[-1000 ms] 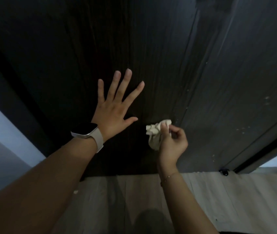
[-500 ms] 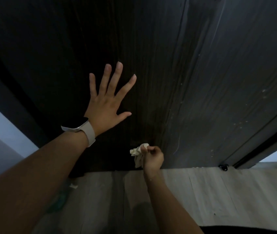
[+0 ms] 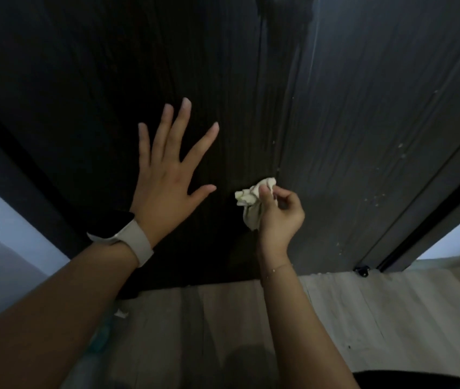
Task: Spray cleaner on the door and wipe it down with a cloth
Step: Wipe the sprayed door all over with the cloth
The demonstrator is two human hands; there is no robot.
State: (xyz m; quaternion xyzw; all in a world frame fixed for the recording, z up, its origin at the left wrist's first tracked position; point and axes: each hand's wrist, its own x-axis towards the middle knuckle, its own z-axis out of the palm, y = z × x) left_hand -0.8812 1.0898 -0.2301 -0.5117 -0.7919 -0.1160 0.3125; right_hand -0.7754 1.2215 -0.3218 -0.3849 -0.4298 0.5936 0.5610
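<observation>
A dark wood-grain door [image 3: 363,136] fills the upper view, with pale droplets and wet streaks on its right half. My left hand [image 3: 167,175] lies flat on the door with fingers spread, a white-strapped watch on its wrist. My right hand [image 3: 279,211] is closed on a crumpled cream cloth [image 3: 251,200], which is pressed against the lower middle of the door, just right of my left thumb. No spray bottle is clearly visible.
Pale wood-look floor [image 3: 363,318] runs below the door. A small black door stop [image 3: 363,270] sits at the door's lower right corner. A scrap of white paper [image 3: 120,313] and a greenish object [image 3: 102,338] lie on the floor at left. Light walls flank both sides.
My right hand with the cloth dropped to the door's bottom edge half a second ago and has now come back up beside my left thumb. My left hand stays flat on the door.
</observation>
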